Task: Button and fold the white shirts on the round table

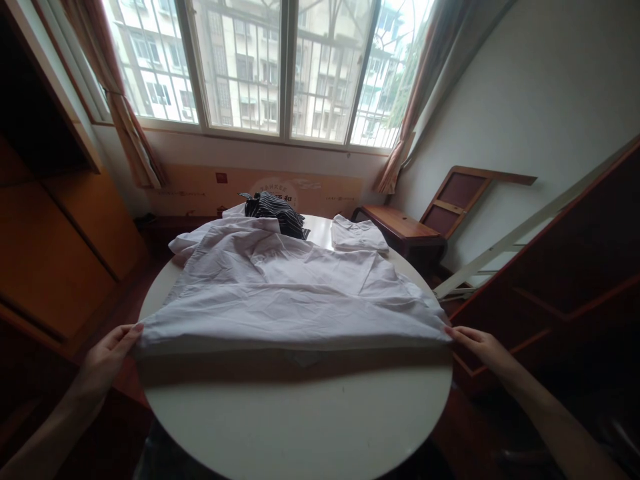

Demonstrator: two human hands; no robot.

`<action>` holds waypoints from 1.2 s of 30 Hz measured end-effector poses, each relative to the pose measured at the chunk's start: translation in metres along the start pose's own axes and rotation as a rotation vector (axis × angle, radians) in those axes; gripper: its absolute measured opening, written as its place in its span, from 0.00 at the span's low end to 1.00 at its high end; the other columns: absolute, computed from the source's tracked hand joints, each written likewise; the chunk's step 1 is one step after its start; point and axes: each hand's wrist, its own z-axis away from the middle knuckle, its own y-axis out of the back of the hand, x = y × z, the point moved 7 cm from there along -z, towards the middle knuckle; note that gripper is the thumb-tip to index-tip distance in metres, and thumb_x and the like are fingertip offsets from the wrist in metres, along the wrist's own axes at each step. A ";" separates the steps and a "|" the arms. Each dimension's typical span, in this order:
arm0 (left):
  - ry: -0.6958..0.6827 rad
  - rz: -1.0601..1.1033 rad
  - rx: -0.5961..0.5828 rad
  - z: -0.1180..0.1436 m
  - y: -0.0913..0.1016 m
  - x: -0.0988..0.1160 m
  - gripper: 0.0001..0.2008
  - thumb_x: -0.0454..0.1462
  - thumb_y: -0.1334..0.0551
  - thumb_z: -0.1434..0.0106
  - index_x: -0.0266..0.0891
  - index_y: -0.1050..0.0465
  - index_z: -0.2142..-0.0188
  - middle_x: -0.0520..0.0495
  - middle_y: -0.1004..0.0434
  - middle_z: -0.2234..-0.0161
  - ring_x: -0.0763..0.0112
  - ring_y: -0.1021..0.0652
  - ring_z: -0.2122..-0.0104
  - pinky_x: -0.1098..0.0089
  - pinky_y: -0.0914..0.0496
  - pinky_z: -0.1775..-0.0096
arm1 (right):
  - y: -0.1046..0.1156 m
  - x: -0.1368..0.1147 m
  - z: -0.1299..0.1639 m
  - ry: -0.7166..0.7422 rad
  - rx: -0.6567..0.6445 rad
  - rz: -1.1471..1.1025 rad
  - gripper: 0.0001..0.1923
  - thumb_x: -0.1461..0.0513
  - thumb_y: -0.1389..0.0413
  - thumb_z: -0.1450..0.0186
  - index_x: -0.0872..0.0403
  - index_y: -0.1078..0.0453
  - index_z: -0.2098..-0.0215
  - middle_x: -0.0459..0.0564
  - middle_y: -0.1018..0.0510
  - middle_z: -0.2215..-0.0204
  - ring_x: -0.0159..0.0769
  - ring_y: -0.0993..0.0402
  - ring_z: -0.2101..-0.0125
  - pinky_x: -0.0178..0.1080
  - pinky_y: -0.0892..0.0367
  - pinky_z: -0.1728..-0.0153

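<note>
A white garment, which looks like a shirt (300, 300), is spread wide across the round white table (320, 427). My left hand (111, 348) pinches its near left corner just past the table's edge. At the opposite side, my right hand (473, 340) grips the near right corner between thumb and fingers. The near edge is pulled straight between both hands and casts a shadow on the tabletop, so it seems slightly raised. Wrinkles run over the cloth's far part, and its far left portion is bunched.
Behind the shirt lie a crumpled black-and-white striped garment (275, 212) and a folded white garment (358, 233). A wooden chair (450, 200) and small wooden table (400, 221) stand at the far right. Barred windows (285, 67) and curtains fill the back; wooden furniture flanks both sides.
</note>
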 end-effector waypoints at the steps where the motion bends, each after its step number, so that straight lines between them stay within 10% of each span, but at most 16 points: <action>1: 0.000 -0.005 0.009 0.002 0.000 0.002 0.30 0.54 0.33 0.73 0.38 0.32 0.72 0.54 0.29 0.75 0.71 0.31 0.70 0.75 0.37 0.70 | 0.000 0.001 -0.001 -0.001 0.011 0.006 0.18 0.49 0.41 0.54 0.55 0.27 0.79 0.49 0.25 0.77 0.38 0.31 0.71 0.33 0.37 0.71; 19: -0.027 -0.190 -0.013 0.009 -0.003 0.012 0.25 0.50 0.35 0.67 0.39 0.32 0.70 0.53 0.27 0.75 0.66 0.28 0.71 0.73 0.35 0.72 | -0.002 -0.008 0.001 0.075 0.184 0.342 0.22 0.44 0.46 0.51 0.54 0.29 0.78 0.51 0.23 0.75 0.44 0.29 0.69 0.37 0.39 0.70; 29: -0.277 -0.631 0.129 0.007 -0.002 0.005 0.13 0.47 0.46 0.48 0.41 0.36 0.69 0.50 0.30 0.73 0.64 0.28 0.70 0.69 0.35 0.71 | -0.001 -0.003 0.000 0.083 0.202 0.380 0.25 0.40 0.47 0.51 0.54 0.32 0.79 0.47 0.27 0.79 0.39 0.31 0.75 0.37 0.38 0.73; 36: -0.842 -0.839 0.333 0.062 -0.050 0.081 0.11 0.37 0.51 0.42 0.36 0.38 0.61 0.37 0.30 0.57 0.53 0.30 0.56 0.55 0.36 0.55 | -0.017 -0.081 0.018 0.385 0.565 0.385 0.26 0.42 0.50 0.48 0.54 0.34 0.67 0.55 0.28 0.70 0.40 0.32 0.72 0.42 0.35 0.69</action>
